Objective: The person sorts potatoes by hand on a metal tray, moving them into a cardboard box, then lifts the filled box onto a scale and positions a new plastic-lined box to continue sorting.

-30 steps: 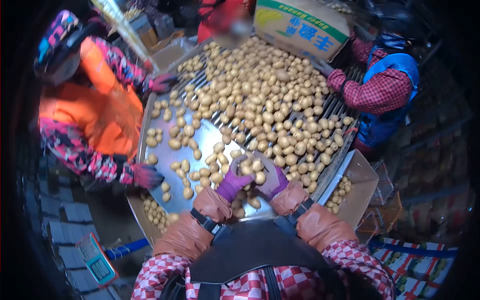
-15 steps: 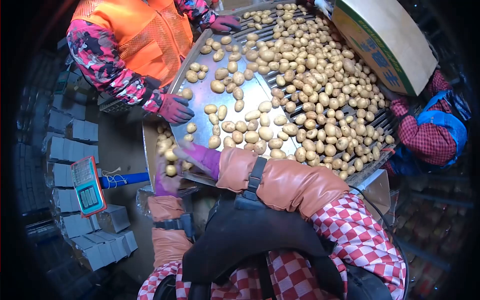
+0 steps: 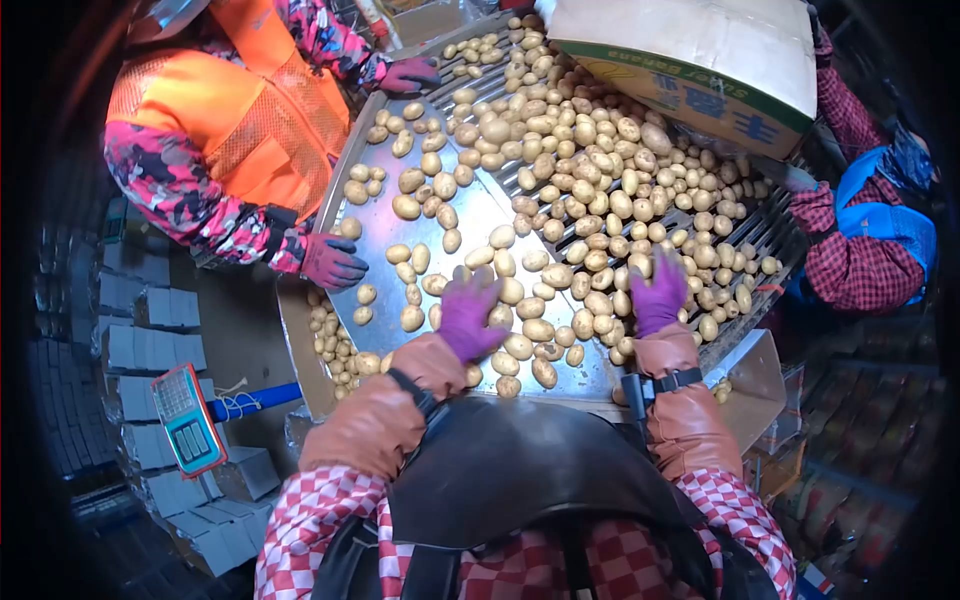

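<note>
I see my left hand (image 3: 468, 315) lying flat on the potatoes (image 3: 560, 200), fingers spread wide and holding nothing. My right hand (image 3: 658, 297) is flat too, fingers open on more potatoes. They cover the shiny table (image 3: 470, 215). A box (image 3: 690, 55) tips at the far end.

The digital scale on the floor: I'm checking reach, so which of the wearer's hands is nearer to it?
Left. The left hand rests over potatoes on the tray's near-left part, up and right of the scale. The right hand is farther right, across the tray.
</note>
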Demonstrator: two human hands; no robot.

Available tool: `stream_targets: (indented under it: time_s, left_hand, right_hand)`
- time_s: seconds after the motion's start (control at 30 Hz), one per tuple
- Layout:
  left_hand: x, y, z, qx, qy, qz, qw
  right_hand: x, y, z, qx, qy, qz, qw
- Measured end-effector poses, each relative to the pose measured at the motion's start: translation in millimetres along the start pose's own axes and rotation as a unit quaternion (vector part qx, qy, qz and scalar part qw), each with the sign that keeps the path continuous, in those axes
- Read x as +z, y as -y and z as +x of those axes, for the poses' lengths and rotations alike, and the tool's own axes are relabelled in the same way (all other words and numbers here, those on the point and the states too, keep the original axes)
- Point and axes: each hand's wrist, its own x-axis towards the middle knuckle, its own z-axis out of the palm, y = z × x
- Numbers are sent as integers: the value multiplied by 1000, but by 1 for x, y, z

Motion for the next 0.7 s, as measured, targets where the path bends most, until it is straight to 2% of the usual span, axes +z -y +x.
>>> stream_targets:
  time_s: [0.03, 0.1, 0.13, 0.17, 0.23, 0.27, 0.3, 0.37, 0.43, 0.5, 0.53, 0.63, 0.67, 0.7]
  left_hand:
    - [13, -4, 8, 22, 56, 104, 993]
    - [22, 5, 37, 105, 45, 79, 990]
    - [11, 3, 64, 107, 53, -29, 992]
    - [19, 18, 81, 107, 2, -71, 992]
    - [3, 33, 122, 62, -36, 39, 997]
    - [5, 51, 139, 26, -83, 101, 991]
    - [8, 68, 154, -12, -132, 161, 978]
    - [-23, 60, 187, -187, -12, 111, 976]
    - [-23, 84, 219, -244, 119, 180, 945]
    - [-20, 100, 226, -240, 136, 230, 933]
    - [-21, 107, 230, -244, 128, 213, 937]
    - [-27, 124, 235, -259, 114, 161, 946]
    - [-25, 125, 234, -263, 108, 129, 950]
    - [-33, 105, 229, -268, 101, 97, 953]
  right_hand:
    - [-13, -9, -5, 67, 21, -51, 996]
    - [-19, -27, -29, 60, 54, -74, 994]
    - [-21, -29, -38, 56, 71, -85, 992]
    - [-20, -30, -46, 41, 63, -80, 994]
    - [-26, -13, -57, 15, 46, -72, 996]
    - [-34, -1, -59, 50, 89, -67, 993]
    - [-37, 4, -62, 44, 104, -67, 991]
    - [-42, 11, -70, 31, 135, -68, 988]
    - [-47, 21, -70, 53, 159, -55, 984]
    - [-47, 23, -72, 69, 167, -40, 983]
    - [-53, 27, -69, 70, 165, -41, 983]
    - [-51, 22, -71, -7, 160, 92, 983]
    - [-54, 26, -74, -6, 186, 86, 979]
    - [-60, 38, -67, 116, 212, 243, 939]
